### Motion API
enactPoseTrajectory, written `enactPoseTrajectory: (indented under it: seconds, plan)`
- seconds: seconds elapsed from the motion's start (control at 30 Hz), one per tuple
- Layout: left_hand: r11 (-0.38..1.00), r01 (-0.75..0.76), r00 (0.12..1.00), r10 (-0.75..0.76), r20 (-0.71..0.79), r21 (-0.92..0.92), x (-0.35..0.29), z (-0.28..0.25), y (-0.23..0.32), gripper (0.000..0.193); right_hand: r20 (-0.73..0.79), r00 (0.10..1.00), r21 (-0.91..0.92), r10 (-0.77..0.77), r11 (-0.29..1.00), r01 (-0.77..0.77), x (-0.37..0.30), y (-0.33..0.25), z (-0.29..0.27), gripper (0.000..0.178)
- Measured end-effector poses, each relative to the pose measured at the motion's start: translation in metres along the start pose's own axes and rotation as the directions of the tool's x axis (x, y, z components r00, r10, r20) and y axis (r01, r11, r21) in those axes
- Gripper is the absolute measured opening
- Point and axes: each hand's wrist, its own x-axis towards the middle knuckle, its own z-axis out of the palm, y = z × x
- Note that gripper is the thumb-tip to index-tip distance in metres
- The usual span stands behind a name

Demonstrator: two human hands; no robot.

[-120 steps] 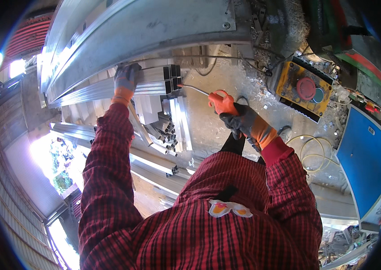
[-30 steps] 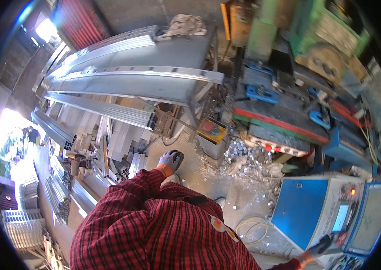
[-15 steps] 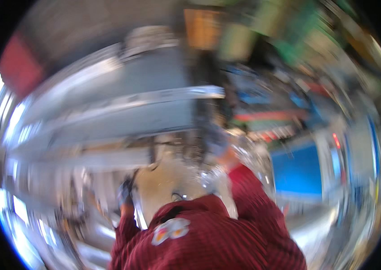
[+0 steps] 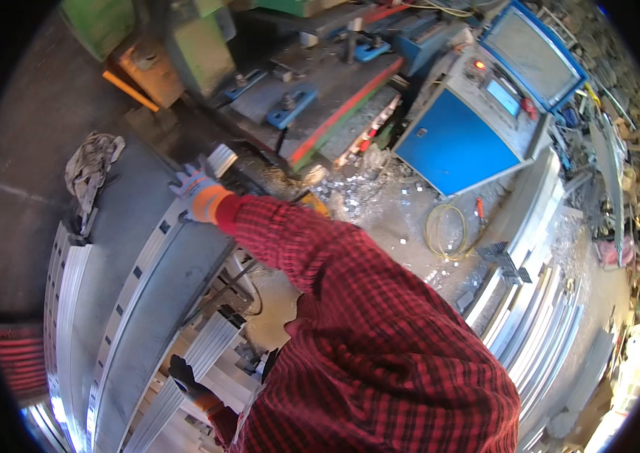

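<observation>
My right hand (image 4: 200, 195), in a grey glove with an orange cuff, reaches across to the upper left. Its fingers are spread at the far end of a long metal profile with square holes (image 4: 137, 272), which lies along a grey table (image 4: 161, 313). Just beyond the fingertips is a short ridged silver piece (image 4: 222, 160); whether they touch it I cannot tell. Lower down, my left hand (image 4: 193, 383) wears a dark glove, its fingers stretched out with nothing seen in them. It hangs beside a stack of ridged silver profiles (image 4: 210, 343).
A crumpled rag (image 4: 92, 170) lies at the table's far end. Ahead stands a machine bed (image 4: 320, 106) with blue clamps. To its right are a blue control cabinet (image 4: 459, 143), a coiled yellow hose (image 4: 447, 230) and long metal profiles (image 4: 539, 332) on the floor. Scraps litter the ground.
The view has swung to the right and sharpened from a blur. My right arm now stretches left over the table, and the machine and cabinet appear farther up in view.
</observation>
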Motion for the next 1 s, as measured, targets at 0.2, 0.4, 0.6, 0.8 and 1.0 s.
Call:
enactPoseTrajectory:
  seconds: [0.2,0.4,0.6,0.8,1.0]
  plan:
    - [0.982,-0.153,0.988,0.150,-0.038,-0.107,0.037,-0.031,0.024,0.049,-0.093,0.972,0.284,-0.217,0.929,0.235,-0.005,0.031,0.002,0.070]
    - [0.896,-0.066,0.928,-0.107,-0.357,-0.439,0.084,-0.010,0.069,0.064,-0.075,0.949,-0.019,-0.307,0.952,0.306,-0.013,0.063,-0.020,0.073]
    - [0.543,-0.079,0.835,-0.422,-0.353,-0.836,0.117,-0.066,0.097,0.083,-0.246,0.856,0.017,-0.454,0.881,0.473,-0.050,0.035,-0.107,0.065]
    - [0.385,-0.089,0.979,-0.138,-0.152,-0.919,0.166,-0.112,0.121,0.046,-0.155,0.880,-0.037,-0.450,0.892,0.450,-0.046,0.003,-0.172,0.050]
    - [0.596,-0.105,0.897,-0.289,-0.334,-0.796,0.156,-0.102,0.147,0.045,-0.083,0.926,0.116,-0.367,0.920,0.375,-0.050,0.027,-0.150,0.052]
